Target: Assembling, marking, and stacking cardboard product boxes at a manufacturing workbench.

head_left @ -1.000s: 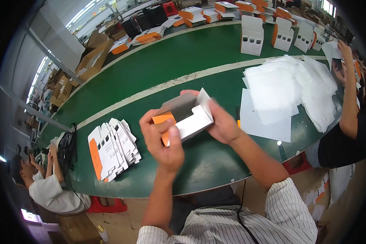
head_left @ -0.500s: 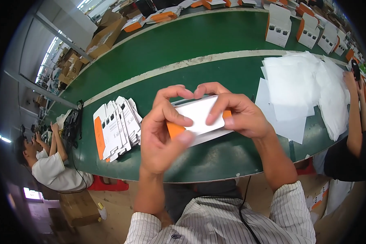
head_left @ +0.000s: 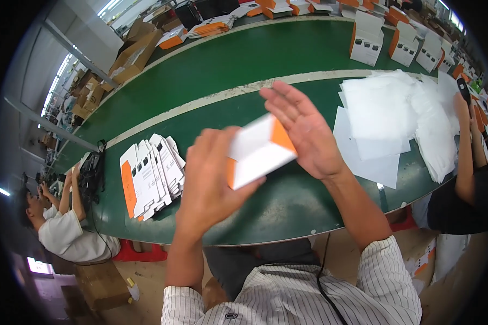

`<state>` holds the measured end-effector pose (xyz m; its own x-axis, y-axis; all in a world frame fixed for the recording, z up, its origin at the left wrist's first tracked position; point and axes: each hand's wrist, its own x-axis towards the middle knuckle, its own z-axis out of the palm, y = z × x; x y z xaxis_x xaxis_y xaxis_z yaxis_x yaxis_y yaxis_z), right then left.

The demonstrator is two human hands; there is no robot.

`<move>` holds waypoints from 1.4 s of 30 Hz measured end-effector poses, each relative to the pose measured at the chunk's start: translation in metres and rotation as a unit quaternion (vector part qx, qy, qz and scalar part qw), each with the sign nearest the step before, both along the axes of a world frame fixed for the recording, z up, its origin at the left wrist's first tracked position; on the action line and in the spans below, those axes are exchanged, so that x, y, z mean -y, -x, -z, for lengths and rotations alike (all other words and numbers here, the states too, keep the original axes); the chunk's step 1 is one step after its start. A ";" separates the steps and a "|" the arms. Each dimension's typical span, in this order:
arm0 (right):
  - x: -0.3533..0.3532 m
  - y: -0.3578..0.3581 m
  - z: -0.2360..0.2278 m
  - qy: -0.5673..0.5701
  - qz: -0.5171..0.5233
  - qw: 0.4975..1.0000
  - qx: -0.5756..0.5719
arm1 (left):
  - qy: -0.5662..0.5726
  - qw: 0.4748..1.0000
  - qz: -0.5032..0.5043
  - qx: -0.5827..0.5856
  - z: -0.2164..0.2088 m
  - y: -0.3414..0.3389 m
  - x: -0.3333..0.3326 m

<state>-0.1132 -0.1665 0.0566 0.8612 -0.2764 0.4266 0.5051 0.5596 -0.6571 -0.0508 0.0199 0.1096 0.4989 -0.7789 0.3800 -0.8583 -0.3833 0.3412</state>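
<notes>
A small white and orange carton (head_left: 260,154) is held above the table in my left hand (head_left: 209,176), whose fingers wrap round its left side with the thumb along the near edge. The carton is tilted, and its white face and orange side flaps show. My right hand (head_left: 309,132) is open, palm toward the carton, fingers stretched out close by its right side. Whether the palm touches it, I cannot tell. On the table to the left lies a pile of flattened white and orange cartons (head_left: 154,173).
White translucent sheets (head_left: 377,116) lie stacked at the right. Several upright open cartons (head_left: 366,40) stand along the far side of the green table (head_left: 238,59). One person (head_left: 73,225) sits at the left; another person's arm (head_left: 463,151) is at the right. Brown cardboard boxes (head_left: 133,54) stand at far left.
My right hand has let go of the carton and opened, moving slightly up. The carton has turned in my left hand, which keeps its hold.
</notes>
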 end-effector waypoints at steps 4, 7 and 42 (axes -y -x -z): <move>0.014 0.001 0.007 0.265 0.111 0.931 -0.226 | 0.505 0.828 -0.105 -0.221 -0.002 -0.032 -0.034; 0.005 -0.007 0.009 0.258 -0.085 0.930 -0.249 | 0.544 0.691 -0.007 -0.475 0.023 -0.030 -0.030; -0.024 -0.009 -0.040 0.688 0.314 0.626 0.187 | -0.101 0.946 -0.080 0.299 -0.062 0.000 -0.103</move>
